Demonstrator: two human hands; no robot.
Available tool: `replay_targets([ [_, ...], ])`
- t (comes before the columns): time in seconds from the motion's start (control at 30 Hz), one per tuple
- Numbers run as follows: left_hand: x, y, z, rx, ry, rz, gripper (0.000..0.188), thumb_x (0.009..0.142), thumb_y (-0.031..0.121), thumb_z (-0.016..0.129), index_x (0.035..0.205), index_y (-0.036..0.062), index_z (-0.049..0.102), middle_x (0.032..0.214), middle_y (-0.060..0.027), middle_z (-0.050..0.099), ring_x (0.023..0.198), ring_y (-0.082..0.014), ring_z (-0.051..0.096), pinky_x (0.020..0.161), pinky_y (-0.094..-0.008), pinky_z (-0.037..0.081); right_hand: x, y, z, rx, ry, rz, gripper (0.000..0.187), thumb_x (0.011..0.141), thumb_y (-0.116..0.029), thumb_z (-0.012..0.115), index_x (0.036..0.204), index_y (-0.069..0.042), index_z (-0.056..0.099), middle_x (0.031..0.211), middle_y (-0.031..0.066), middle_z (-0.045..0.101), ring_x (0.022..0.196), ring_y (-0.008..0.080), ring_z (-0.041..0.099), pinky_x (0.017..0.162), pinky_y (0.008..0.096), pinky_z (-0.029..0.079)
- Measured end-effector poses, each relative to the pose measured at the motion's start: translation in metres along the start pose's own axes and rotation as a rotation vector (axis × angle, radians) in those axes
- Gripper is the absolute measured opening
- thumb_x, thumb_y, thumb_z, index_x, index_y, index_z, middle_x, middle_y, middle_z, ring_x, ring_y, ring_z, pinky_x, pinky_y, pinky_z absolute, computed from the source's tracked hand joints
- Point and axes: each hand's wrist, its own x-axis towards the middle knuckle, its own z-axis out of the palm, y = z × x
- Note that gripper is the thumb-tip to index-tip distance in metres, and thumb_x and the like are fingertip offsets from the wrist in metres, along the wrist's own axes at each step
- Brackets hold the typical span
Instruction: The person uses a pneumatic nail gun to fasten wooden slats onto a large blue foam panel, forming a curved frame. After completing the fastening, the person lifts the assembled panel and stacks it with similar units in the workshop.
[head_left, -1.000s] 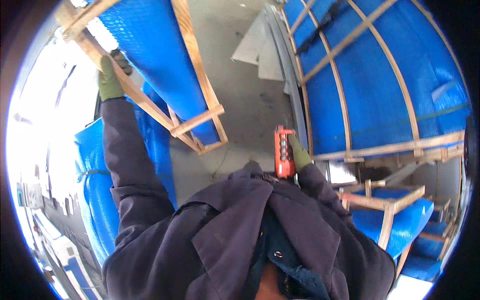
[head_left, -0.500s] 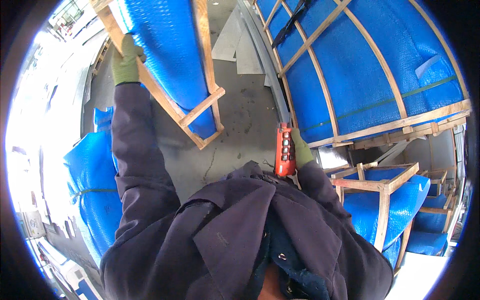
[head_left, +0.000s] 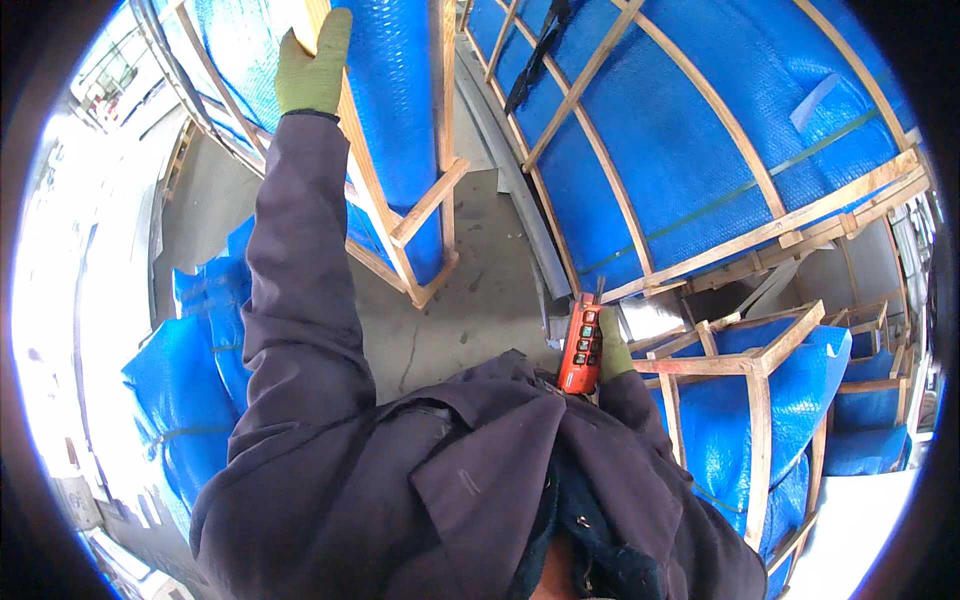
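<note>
My left hand (head_left: 314, 75), in a green glove, reaches far forward onto a wooden slat (head_left: 352, 125) of a tall, narrow crate. The slat lies between the thumb and the fingers. Blue bubble wrap (head_left: 395, 110) covers what stands inside this crate, so the contents are hidden. Close to my body, my right hand (head_left: 614, 345), gloved the same way, is closed around an orange remote control (head_left: 581, 345) with two rows of dark buttons and a short antenna. Its fingers are partly hidden behind the remote.
A large crate with blue wrap (head_left: 690, 130) leans along the right. Smaller wrapped crates (head_left: 760, 440) stand by my right elbow. Another blue-wrapped bundle (head_left: 185, 385) is beside my left arm. Long grey metal strips (head_left: 520, 190) lie on the grey floor (head_left: 450, 330).
The narrow crate has turned, bringing more of its wrapped left side into view. My left hand has moved right and forward with it. The remote has dropped slightly and tilted.
</note>
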Motion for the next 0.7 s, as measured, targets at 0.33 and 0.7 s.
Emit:
replay_targets([
  [0.33,0.014,0.085,0.116,-0.080,0.000,0.064,0.075,0.101,0.055,0.082,0.141,-0.0059,0.067,0.117,-0.0239,0.083,0.107,-0.0348,0.081,0.094,-0.0429,0.062,0.001,-0.018,-0.045,0.149,0.030,-0.066,0.074,0.103,-0.078,0.067,0.144,-0.016,0.069,0.115,0.0025,0.078,0.097,0.0202,0.077,0.086,0.0416,0.066],
  [0.7,0.035,0.188,0.176,-0.145,-0.121,0.071,0.096,0.097,0.067,0.076,0.156,-0.0039,0.052,0.120,-0.0308,0.080,0.113,-0.0463,0.080,0.099,-0.0501,0.063,0.047,-0.014,-0.096,0.165,0.096,-0.013,0.077,0.101,-0.083,0.065,0.142,-0.018,0.071,0.119,0.0027,0.078,0.102,0.0227,0.075,0.091,0.0428,0.065],
])
